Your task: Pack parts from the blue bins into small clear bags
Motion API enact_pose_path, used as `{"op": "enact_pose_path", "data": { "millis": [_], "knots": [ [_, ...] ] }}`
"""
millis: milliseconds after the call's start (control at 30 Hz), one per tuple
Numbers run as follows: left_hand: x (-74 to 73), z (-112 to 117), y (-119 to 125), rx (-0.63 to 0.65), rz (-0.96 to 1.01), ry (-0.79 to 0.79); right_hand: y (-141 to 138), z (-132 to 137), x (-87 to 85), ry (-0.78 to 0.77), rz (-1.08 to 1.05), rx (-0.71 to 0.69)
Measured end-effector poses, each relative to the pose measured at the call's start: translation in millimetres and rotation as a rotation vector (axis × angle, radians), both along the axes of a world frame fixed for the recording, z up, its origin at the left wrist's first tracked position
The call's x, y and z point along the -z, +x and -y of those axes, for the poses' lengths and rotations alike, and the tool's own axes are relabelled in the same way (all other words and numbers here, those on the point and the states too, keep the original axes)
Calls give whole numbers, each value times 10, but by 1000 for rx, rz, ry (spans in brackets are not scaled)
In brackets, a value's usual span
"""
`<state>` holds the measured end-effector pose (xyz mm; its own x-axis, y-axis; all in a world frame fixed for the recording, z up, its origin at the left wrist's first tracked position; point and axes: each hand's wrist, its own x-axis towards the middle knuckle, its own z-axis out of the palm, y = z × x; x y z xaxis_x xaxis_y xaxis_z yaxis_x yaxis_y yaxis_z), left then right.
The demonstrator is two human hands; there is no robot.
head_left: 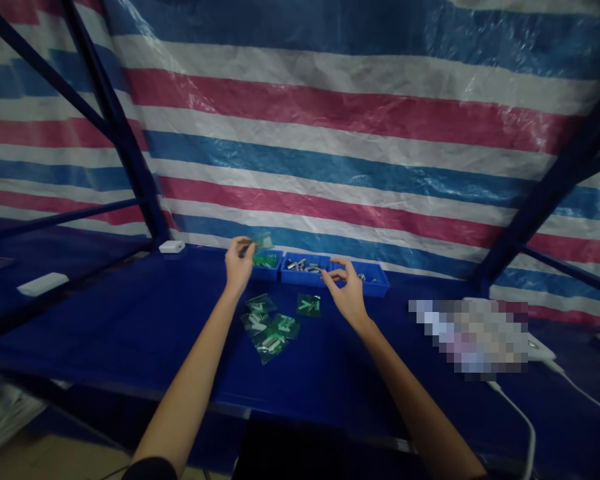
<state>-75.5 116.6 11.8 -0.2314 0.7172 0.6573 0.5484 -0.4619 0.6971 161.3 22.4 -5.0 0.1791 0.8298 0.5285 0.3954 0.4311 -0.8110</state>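
Observation:
My left hand (239,265) pinches a small green-tinted clear plastic bag (263,241) by its edge, above the left blue bin (273,274), where more green bags (265,260) lie. My right hand (349,293) is at the middle blue bin (300,275), which holds small silvery metal parts (305,266). Its thumb and fingers come together at the bin's right side; what is between the fingertips is too small to make out. Between my arms, several filled green bags (271,345) with pale, slim pieces lie on the blue table, and one filled bag (309,305) lies apart, nearer my right hand.
A right blue bin (377,288) with a few small parts adjoins the others. A pixelated item (475,337) and a white device with cables (540,347) lie at right. Two white boxes (172,247) (43,285) sit left. Blue metal posts (125,143) and a striped sheet (330,120) stand behind.

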Motion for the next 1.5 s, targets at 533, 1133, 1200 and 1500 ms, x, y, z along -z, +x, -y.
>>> {"op": "enact_pose_path", "data": {
  "millis": [533, 1133, 1200, 1500],
  "knots": [
    [276, -16, -100, -327, -624, -165, -43, -7, 98, -50, 131, -93],
    [117, 349, 235, -9, -661, 105, 56, 119, -4, -109, 587, -73],
    [138, 407, 238, 146, -670, 98, 242, 270, -46, -70, 457, -61],
    [288, 545, 410, 428, -770, -70, 2221, 1093, 172, -91, 231, 303]
  ]
}}
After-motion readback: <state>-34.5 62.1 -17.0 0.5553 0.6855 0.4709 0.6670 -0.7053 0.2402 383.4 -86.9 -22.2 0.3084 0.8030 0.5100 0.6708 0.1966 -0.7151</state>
